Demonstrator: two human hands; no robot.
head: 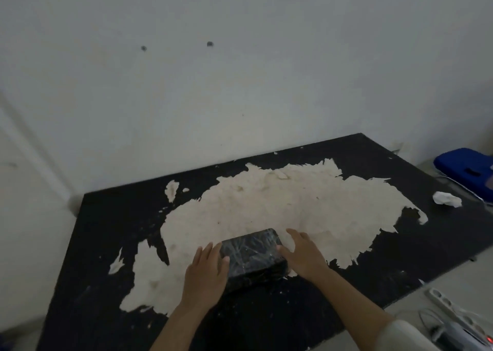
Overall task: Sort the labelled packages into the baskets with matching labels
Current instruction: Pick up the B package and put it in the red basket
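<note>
Head view. A single package (252, 258), dark and wrapped in glossy clear film, lies on the black table (378, 164), at the near edge of the large pale patch (280, 206) where the table's surface layer has peeled away. No label can be read on the package at this resolution. The left hand (206, 276) rests against the package's left end, fingers spread and thumb lying along its near-left corner. The right hand (304, 254) lies against its right end, fingers extended and splayed. Both grips are wide and flat: the hands bracket the package from either side, and neither has closed around it. The package sits flat on the table, not lifted.

Far right of the package, at the frame edge beyond the table, is a blue plastic object (466, 165). Whether it is a basket or a lid cannot be told, and no label shows on it. A crumpled white scrap (446, 199) lies on the table between the package and that blue object. A white power strip (450, 310) lies on the floor to the package's near right.

Progress, as a judgement: no labelled basket and no sorted package is in view, so nothing can be counted as done. This package awaits lifting, reading of its label, and carrying to its matching basket.
</note>
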